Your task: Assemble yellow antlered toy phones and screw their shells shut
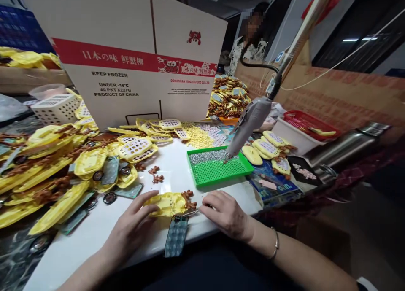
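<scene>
Where yellow shell [169,203] lies, left grip [134,218] touching, right grip [227,213] beside

A tall white carton [126,21] with a red band [152,63] — a steel flask [344,145] at right — a person [249,48] in the background.

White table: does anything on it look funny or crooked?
Maybe the circuit board beside the yellow shell at the left hand: it looks askew, with its lower end past the edge of the white table.
</scene>
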Motion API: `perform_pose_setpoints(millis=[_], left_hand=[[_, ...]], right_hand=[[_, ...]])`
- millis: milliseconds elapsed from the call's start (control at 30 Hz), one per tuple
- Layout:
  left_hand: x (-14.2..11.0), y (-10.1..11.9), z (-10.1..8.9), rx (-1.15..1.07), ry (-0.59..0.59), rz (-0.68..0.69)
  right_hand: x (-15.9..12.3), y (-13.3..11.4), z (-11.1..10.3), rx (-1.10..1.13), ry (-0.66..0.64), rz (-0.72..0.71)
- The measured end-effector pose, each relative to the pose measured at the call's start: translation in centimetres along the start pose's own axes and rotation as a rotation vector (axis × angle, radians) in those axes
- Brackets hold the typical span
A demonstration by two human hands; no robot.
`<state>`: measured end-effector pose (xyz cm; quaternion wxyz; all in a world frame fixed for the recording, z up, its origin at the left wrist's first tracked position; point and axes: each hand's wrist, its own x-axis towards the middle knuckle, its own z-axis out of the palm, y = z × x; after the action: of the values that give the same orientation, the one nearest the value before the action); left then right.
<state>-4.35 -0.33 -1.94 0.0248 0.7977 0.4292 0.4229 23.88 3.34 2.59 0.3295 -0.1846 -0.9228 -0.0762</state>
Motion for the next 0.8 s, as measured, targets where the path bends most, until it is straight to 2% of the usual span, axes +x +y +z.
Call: perform_pose_setpoints(millis=[100,200,267,400,500,633,700,800], left_hand=[[0.0,-0.1,0.8,0.042,-0.053,-0.076],[-0.8,0.6,0.6,0.108,-0.032,-0.129],[-1.5,1.5,0.3,0.162,-0.026,-0.151],[-1.8,3.3,0.1,0.304,-0.083,-0.039],[-1.4,4.2,1.0,0.386,-0.113,0.02],[-1.2,5.1,2.3,0.324,-0.104,-0.061],[-1.1,5.8,2.2,0.278,-0.097,-0.138],[-0.5,6.8,1.7,0.255,-0.168,-0.139]], right_hand=[[-1.8,-0.2,0.4,-0.057,-0.093,0.054],[-2.9,-0.3,0.1,0.105,-0.209,0.169],[-3.4,-0.3,-0.3,0.182,-0.243,0.193],[-3.7,-0.2,-0.4,0.224,-0.24,0.254],[-3.6,-0.1,0.0,0.194,-0.266,0.355],[-3.2,0.3,0.0,0.195,-0.268,0.352],[-2.9,0.4,-0.3,0.237,-0.253,0.34],[-2.5,0.5,-0.5,0.34,-0.255,0.401]])
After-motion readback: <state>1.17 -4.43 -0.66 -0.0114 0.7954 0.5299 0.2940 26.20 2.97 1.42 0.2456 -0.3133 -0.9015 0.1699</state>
